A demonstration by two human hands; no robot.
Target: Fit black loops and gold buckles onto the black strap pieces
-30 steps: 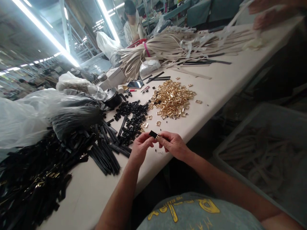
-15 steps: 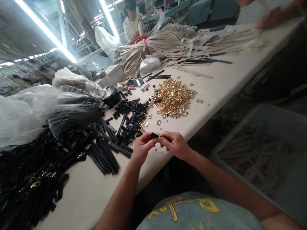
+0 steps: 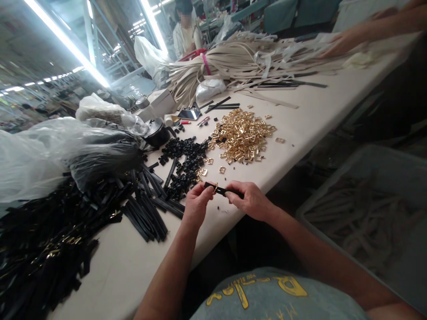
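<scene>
Gripping a short black strap (image 3: 225, 191) between both sets of fingertips, I hold it just above the near edge of the table (image 3: 133, 253), in the lower middle of the frame. My left hand (image 3: 196, 205) is pinched on its left end, where a small gold fitting appears to sit, though it is too small to confirm. My right hand (image 3: 252, 202) is pinched on its right end.

At the lower left lies a heap of long black straps (image 3: 50, 240). At the right, below the table edge, stands a grey bin (image 3: 383, 178) with pale strips inside.

Just beyond my hands a pile of small black loops (image 3: 185, 162) lies beside a pile of gold buckles (image 3: 242, 135), and a few stray buckles lie between the two. Clear plastic bags (image 3: 40, 155) fill the left of the frame.

Further back a bundle of cream straps (image 3: 240, 62) spreads across the table top. At the upper right a co-worker's hand (image 3: 336, 44) rests on those straps.
</scene>
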